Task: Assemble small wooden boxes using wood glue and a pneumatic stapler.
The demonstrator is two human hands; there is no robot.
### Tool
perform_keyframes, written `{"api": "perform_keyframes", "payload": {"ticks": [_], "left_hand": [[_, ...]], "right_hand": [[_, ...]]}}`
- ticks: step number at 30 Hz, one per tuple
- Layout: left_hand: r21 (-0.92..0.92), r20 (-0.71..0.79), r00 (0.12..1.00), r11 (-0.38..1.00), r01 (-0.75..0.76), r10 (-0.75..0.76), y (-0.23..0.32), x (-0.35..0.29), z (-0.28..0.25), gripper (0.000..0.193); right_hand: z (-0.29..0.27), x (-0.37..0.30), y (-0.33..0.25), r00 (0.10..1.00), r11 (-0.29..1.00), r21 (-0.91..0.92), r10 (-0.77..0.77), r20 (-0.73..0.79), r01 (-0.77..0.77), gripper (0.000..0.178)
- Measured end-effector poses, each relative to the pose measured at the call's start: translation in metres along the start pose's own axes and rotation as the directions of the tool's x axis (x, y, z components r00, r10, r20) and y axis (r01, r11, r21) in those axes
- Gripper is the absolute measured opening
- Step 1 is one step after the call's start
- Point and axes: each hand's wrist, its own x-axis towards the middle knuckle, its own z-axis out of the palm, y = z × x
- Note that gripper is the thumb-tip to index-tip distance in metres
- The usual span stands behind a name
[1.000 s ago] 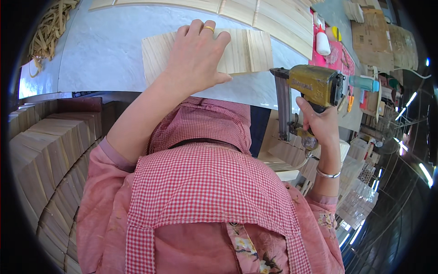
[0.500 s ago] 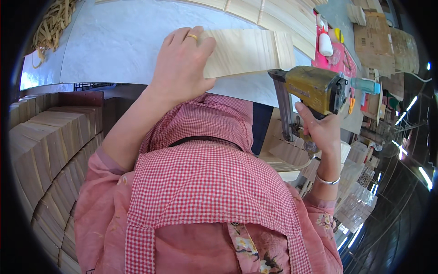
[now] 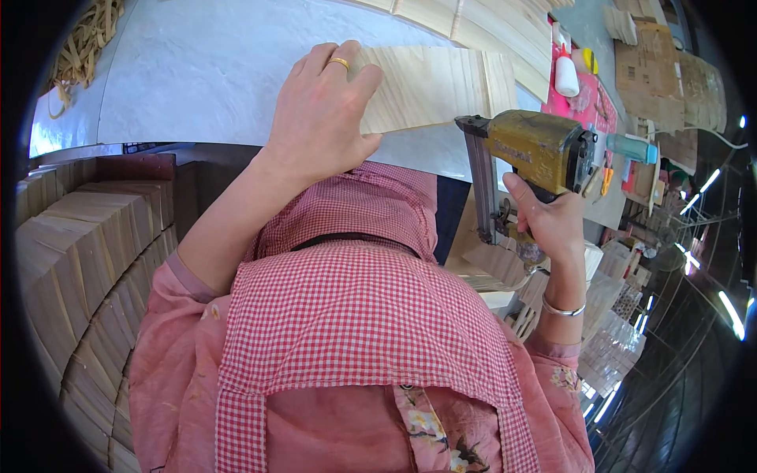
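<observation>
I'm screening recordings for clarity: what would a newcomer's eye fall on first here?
Probably the brownish-yellow nail gun, in the right hand, right of centre. Next, the red-and-white checked apron filling the lower middle, then the pale board at upper middle, its left end in the left hand.

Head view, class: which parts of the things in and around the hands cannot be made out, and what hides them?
- Head view: the left end of the wooden board, covered by the left hand.
- Head view: most of the grip of the nail gun, behind the right hand.
- Head view: the far ends of the pale boards, cut off by the top edge.
</observation>
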Motion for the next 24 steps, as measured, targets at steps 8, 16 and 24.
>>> {"api": "perform_keyframes", "payload": {"ticks": [8,16,24], "left_hand": [[-0.025,0.041,0.999,1.000,0.016,-0.015,-0.005,-0.003,-0.001,0.059],[-0.258,-0.037,0.995,0.963,0.075,-0.088,-0.047,-0.039,0.002,0.109],[-0.308,-0.007,0.997,0.948,0.076,-0.082,-0.056,-0.045,0.017,0.123]], "right_hand": [[0.011,-0.007,0.006,0.998,0.997,0.076,-0.024,-0.058,0.029,0.022],[0.027,-0.031,-0.014,0.988,0.992,0.064,-0.097,-0.117,0.105,0.021],[0.059,-0.045,-0.026,0.944,0.952,-0.052,-0.293,0.149,0.303,0.036]]}}
